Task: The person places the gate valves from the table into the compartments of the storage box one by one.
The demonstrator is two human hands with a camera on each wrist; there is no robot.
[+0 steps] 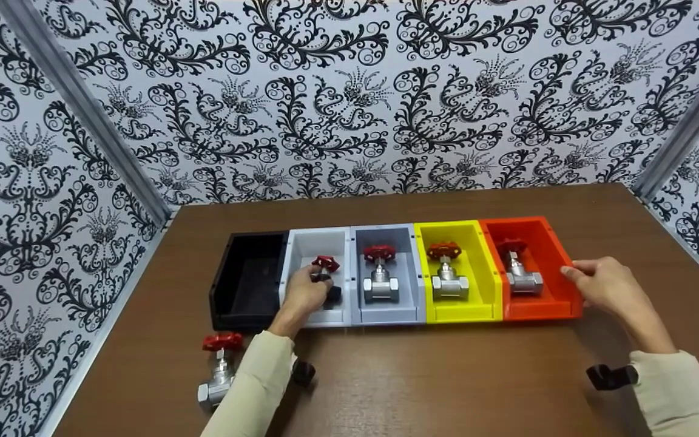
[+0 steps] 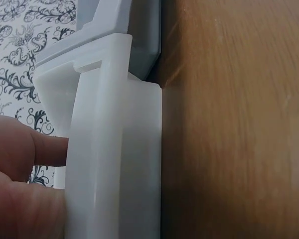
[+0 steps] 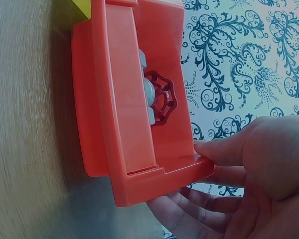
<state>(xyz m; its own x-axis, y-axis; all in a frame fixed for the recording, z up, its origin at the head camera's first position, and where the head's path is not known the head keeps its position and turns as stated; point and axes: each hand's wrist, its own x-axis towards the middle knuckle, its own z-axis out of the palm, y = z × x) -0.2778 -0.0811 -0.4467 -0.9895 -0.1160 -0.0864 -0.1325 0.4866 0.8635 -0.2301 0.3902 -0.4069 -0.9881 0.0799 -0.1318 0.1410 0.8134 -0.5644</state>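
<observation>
My left hand [image 1: 308,290] reaches into the white bin [image 1: 319,240] and grips a gate valve with a red handwheel [image 1: 326,262] there; the hand hides much of its body. In the left wrist view the bin's front wall [image 2: 109,149] covers the fingertips and the valve. My right hand [image 1: 610,285] pinches the right wall of the red-orange bin [image 1: 553,306], thumb inside and fingers outside. In that bin lies a silver valve [image 1: 522,280] with a red handwheel [image 3: 162,97].
The grey bin [image 1: 389,315] and yellow bin [image 1: 465,312] each hold a valve. A black bin [image 1: 246,318] ends the row at left. Another red-wheeled valve [image 1: 221,370] lies on the brown table [image 1: 446,382], beside my left sleeve. Patterned walls [image 1: 349,109] enclose the table.
</observation>
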